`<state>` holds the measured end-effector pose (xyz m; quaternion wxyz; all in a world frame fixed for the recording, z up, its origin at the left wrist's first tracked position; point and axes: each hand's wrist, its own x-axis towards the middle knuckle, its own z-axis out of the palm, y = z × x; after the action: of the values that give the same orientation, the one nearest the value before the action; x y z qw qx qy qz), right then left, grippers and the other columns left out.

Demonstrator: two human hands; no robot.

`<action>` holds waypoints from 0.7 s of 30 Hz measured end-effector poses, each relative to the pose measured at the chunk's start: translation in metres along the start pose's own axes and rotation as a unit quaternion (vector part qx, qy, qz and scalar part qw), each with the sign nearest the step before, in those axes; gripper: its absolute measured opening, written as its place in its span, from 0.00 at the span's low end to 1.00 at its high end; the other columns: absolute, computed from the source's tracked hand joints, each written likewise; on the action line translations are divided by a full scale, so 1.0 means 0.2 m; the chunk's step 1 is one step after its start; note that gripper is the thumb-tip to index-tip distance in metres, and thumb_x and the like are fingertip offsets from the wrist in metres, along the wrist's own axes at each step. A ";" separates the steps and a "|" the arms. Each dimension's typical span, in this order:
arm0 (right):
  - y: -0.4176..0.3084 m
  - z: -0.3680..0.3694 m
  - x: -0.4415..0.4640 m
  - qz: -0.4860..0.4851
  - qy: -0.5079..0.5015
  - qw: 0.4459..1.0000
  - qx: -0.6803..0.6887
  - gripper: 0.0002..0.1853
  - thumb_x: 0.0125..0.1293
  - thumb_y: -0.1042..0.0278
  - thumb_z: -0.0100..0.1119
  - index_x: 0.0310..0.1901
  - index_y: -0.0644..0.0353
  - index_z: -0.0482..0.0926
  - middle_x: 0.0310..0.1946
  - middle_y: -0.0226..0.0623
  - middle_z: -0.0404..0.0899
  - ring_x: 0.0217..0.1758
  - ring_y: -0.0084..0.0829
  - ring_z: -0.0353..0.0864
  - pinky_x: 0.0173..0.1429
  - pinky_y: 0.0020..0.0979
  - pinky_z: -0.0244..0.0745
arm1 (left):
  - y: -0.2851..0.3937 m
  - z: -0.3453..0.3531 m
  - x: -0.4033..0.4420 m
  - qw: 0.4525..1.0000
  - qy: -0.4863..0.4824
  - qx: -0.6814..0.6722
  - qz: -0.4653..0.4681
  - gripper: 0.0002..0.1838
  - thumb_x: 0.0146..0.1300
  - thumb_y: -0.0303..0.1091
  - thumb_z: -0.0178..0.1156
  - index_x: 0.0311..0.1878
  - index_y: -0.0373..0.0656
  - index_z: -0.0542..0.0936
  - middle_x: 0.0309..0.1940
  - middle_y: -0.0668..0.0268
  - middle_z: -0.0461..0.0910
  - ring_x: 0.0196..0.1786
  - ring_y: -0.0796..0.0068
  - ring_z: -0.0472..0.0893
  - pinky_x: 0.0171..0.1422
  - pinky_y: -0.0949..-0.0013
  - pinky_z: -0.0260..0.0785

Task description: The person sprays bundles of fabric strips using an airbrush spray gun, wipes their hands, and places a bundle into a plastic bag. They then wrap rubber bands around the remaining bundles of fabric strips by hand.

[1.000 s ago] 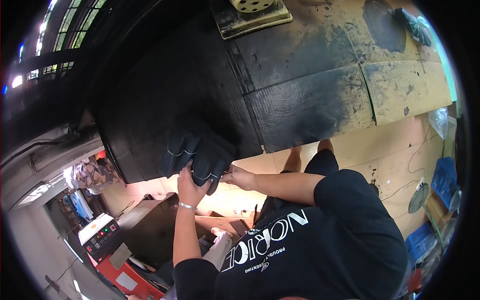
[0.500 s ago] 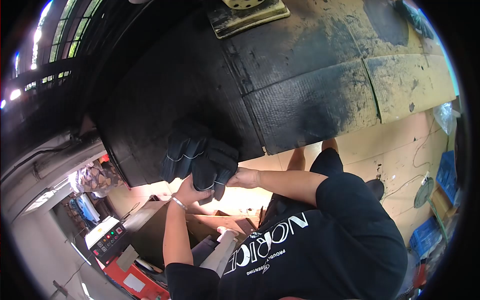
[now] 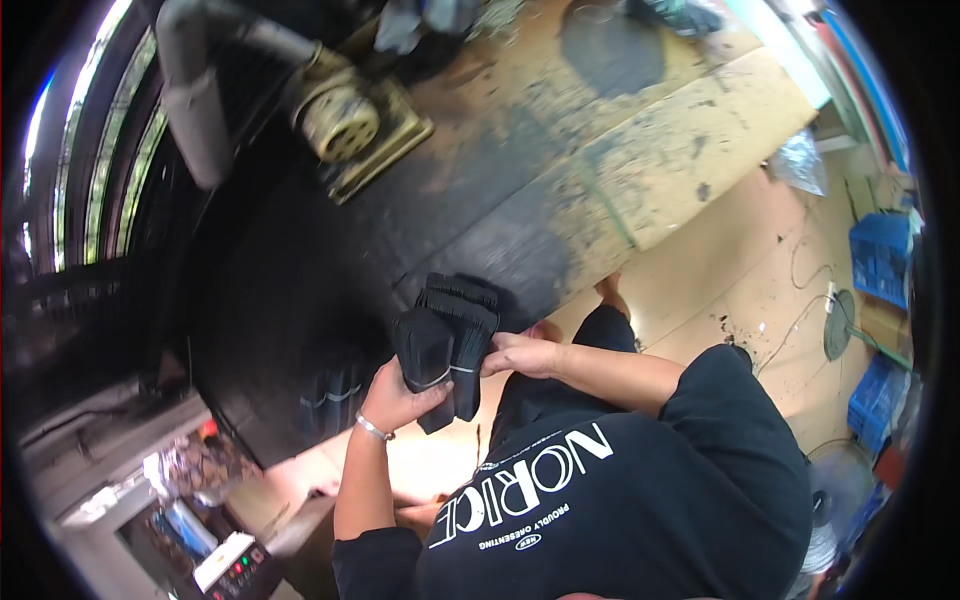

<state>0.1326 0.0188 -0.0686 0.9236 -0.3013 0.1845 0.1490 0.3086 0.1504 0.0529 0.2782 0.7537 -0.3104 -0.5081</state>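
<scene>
My left hand, with a band on its wrist, is wrapped round a stack of black shaped pieces tied with a thin white band. A second black stack stands against it on the right, also banded. My right hand has its fingers closed at the right edge of this second stack. Another black block of pieces shows just beyond the two. The stacks are over the near edge of the dark-stained work table. More banded black stacks lie on the table to the left.
A cream motor-like machine on a base stands on the far part of the table, beside a grey pipe. Stained cardboard covers the right side. Blue crates sit at the right. A control box with lights is lower left.
The view has swung, so the machine and pipe show more fully. My hands have moved rightward along the table with two stacks, while other banded stacks now lie apart to the left.
</scene>
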 end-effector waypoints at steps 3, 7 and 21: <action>-0.32 -0.18 -0.25 -0.013 0.075 0.997 0.010 0.27 0.54 0.74 0.57 0.58 0.66 0.68 0.44 0.35 0.76 0.44 0.24 0.77 0.52 0.26 0.74 | 0.28 0.16 0.30 0.998 -0.010 0.020 0.054 0.29 0.47 0.44 0.72 0.49 0.35 0.78 0.41 0.56 0.84 0.46 0.66 0.83 0.52 0.66 0.73; -0.55 -0.61 -0.45 -0.072 0.106 0.992 0.023 0.23 0.55 0.70 0.58 0.55 0.62 0.71 0.42 0.32 0.76 0.42 0.24 0.77 0.50 0.28 0.75 | 0.67 0.33 0.73 0.991 -0.048 0.047 0.117 0.31 0.47 0.49 0.72 0.49 0.36 0.78 0.41 0.55 0.84 0.45 0.64 0.83 0.52 0.64 0.73; -1.62 -1.15 -1.36 -0.076 0.255 0.869 -0.417 0.24 0.58 0.52 0.59 0.46 0.67 0.79 0.36 0.43 0.81 0.39 0.31 0.80 0.45 0.32 0.75 | 1.34 0.87 1.49 0.914 -0.121 -0.386 0.035 0.24 0.56 0.32 0.62 0.57 0.36 0.74 0.49 0.60 0.80 0.50 0.68 0.80 0.55 0.64 0.73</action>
<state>-0.0406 -0.4172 0.0390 0.6417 -0.6989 0.3103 0.0590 0.1829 -0.2655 0.0163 0.5252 0.5088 -0.1473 -0.6660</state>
